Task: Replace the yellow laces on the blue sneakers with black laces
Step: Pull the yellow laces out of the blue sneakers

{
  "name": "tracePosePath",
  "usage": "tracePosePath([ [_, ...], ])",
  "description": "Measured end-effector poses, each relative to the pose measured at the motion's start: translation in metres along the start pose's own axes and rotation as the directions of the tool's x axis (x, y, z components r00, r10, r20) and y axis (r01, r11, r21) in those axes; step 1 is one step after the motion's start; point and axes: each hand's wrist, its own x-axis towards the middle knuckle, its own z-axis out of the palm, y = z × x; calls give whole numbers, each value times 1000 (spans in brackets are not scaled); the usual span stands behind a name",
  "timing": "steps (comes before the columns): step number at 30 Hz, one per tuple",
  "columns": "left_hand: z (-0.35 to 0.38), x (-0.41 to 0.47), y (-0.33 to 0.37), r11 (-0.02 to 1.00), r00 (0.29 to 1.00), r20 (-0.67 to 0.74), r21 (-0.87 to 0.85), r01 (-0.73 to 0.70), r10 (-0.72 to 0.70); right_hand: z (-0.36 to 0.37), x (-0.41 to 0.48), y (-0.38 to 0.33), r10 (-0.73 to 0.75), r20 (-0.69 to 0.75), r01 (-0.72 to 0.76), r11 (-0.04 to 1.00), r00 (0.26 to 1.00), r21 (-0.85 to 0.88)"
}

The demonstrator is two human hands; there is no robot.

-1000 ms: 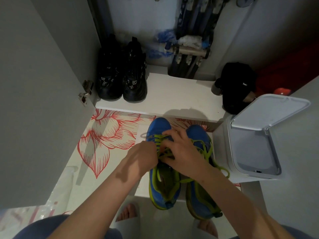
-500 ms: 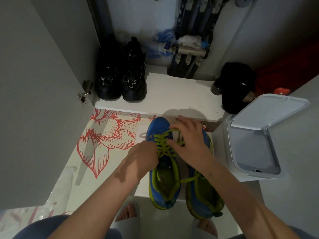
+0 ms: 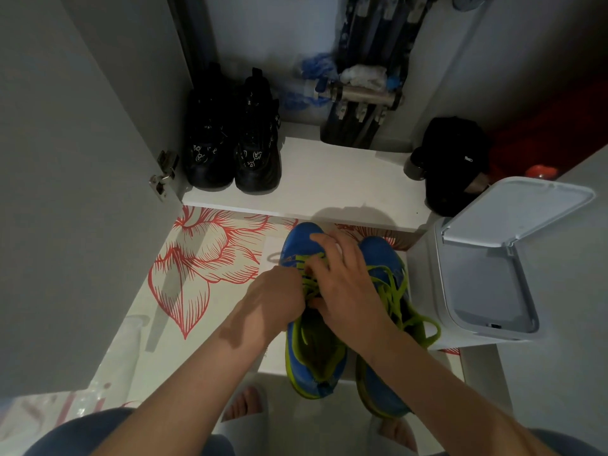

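Two blue sneakers stand side by side on a pale board at about 6 o'clock in the head view, toes pointing to 12 o'clock. Both are threaded with yellow laces; those of the sneaker at 3 o'clock lie loose and loop over its side. The left hand comes in from 7 o'clock, fingers curled down into the lacing of the other sneaker and grasping it. The right hand lies over the same shoe, fingers spread toward the toe; whether they pinch a lace I cannot tell.

At 3 o'clock, just beside the sneakers, a white bin has its lid tipped up; only pale grey inner walls show. A white shelf at 12 o'clock holds black shoes at 11 o'clock and a black cap at 2 o'clock. A red flower pattern covers the floor at 9 o'clock.
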Motion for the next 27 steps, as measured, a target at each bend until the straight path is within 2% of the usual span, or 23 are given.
tracePosePath([
  [5, 5, 5, -10, 994, 995, -61, -63, -84, 80, 8, -1, 7, -33, 15, 33, 999, 999, 3],
  [7, 5, 5, -11, 994, 993, -76, -48, -99, 95, 8, 1, 8, -22, 36, 20, 997, 999, 72],
  [9, 3, 2, -9, 993, 989, -98, -19, -116, 114, 1, 6, 12, 127, 25, -130, 962, 992, 242],
  [11, 2, 2, -8, 993, 991, -73, -4, -116, 116, -14, 13, 21, 359, 72, -349, 811, 930, 470],
  [12, 2, 2, -9, 994, 994, -34, -13, -104, 104, -21, 16, 28, 430, 93, -407, 731, 898, 547],
  [13, 1, 1, -9, 995, 995, 4, -22, -96, 96, -27, 19, 35, 462, 86, -421, 698, 883, 580],
  [15, -1, 0, -11, 994, 994, -4, -5, -106, 106, -37, 21, 40, 451, 117, -434, 706, 885, 560],
  [19, -7, -1, -10, 990, 975, -176, 6, -139, 138, -43, 14, 32, 378, 274, -463, 781, 885, 419],
  [21, -5, 0, -4, 975, 935, -281, 4, -222, 215, -44, 8, 28, 343, 421, -493, 806, 839, 327],
  [23, 1, 1, 1, 950, 898, -318, 38, -310, 306, -41, 3, 22, 290, 576, -504, 826, 764, 252],
  [25, 7, 5, 0, 943, 889, -313, 92, -321, 333, -32, 0, 18, 259, 591, -422, 894, 764, 154],
  [27, 11, 10, -1, 944, 895, -301, 119, -307, 329, -26, 1, 17, 259, 555, -391, 911, 791, 132],
])
